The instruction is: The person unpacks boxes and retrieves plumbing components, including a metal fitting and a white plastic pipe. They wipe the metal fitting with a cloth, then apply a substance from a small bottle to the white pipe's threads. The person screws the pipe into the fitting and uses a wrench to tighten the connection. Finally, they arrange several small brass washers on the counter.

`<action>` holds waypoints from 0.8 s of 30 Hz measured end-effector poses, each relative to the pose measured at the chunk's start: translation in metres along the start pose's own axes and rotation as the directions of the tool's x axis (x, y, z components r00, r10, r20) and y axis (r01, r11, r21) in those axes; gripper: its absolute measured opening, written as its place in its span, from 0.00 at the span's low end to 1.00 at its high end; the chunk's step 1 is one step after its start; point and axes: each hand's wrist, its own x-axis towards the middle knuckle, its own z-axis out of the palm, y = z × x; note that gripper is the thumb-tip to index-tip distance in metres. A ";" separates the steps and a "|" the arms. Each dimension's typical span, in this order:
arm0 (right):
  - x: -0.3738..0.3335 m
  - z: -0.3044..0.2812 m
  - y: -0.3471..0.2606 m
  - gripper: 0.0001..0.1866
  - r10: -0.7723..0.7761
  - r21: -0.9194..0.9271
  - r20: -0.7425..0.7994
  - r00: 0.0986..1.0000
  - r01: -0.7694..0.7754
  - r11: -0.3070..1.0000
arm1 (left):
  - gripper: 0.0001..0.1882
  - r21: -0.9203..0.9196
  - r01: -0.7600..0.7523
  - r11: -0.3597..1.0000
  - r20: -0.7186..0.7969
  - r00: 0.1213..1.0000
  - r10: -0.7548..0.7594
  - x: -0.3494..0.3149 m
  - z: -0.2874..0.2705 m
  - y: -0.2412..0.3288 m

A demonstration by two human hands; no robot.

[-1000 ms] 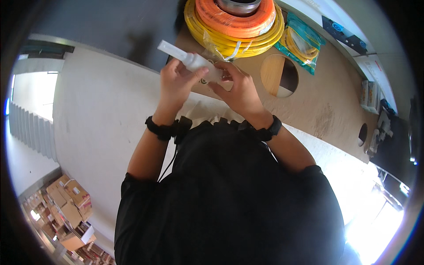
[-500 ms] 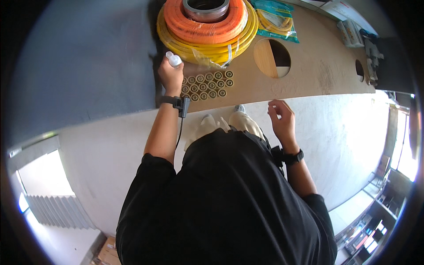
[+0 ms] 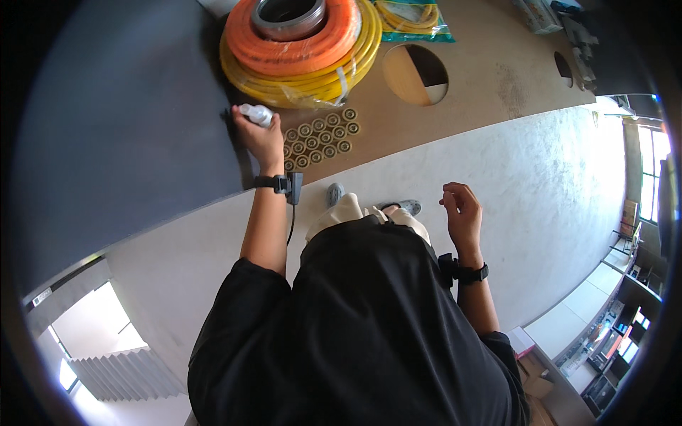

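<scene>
My left hand (image 3: 261,145) is closed around a small white plastic bottle (image 3: 257,113) with a narrower tip, held over the left end of the brown board. Just right of that wrist, several small round brass-coloured parts (image 3: 312,143) with dark centres stand in tight rows; the hand partly covers their left side. My right hand (image 3: 464,216) hangs above the floor, off the board's front edge. Its fingers are loosely bent, and nothing shows between them.
Behind the parts lie a yellow hose coil (image 3: 305,91), an orange coil (image 3: 298,62) on top and a metal ring (image 3: 289,28). A bagged yellow hose (image 3: 419,28) sits beside them. The board (image 3: 483,92) has a round hole (image 3: 408,78). A dark grey surface (image 3: 128,128) spans the left.
The view has turned and shifted, so the board slopes more. My left hand still holds the bottle, now tilted more to the left. The right hand appears farther from the board's edge.
</scene>
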 end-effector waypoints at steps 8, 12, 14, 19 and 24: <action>0.037 -0.108 0.077 0.04 -0.035 0.126 -0.191 0.981 0.060 0.990 | 0.42 0.215 -0.443 0.870 -0.205 0.851 0.484 -0.053 0.001 0.138; 0.057 -0.178 0.131 0.03 -0.006 0.126 -0.248 0.969 0.039 0.991 | 0.36 0.221 -0.671 0.708 -0.062 0.715 0.697 -0.106 0.062 0.221; 0.060 -0.208 0.157 0.05 0.048 0.106 -0.268 0.962 -0.021 0.994 | 0.31 0.055 -0.739 0.671 0.072 0.673 0.736 -0.142 0.101 0.258; 0.072 -0.292 0.189 0.07 0.113 0.154 -0.318 0.941 -0.066 0.986 | 0.20 -0.408 -0.665 0.626 0.409 0.480 0.776 -0.229 0.208 0.366; 0.087 -0.368 0.236 0.07 0.217 0.220 -0.393 0.894 -0.137 0.966 | 0.16 -0.578 -0.580 0.574 0.531 0.266 0.804 -0.288 0.313 0.464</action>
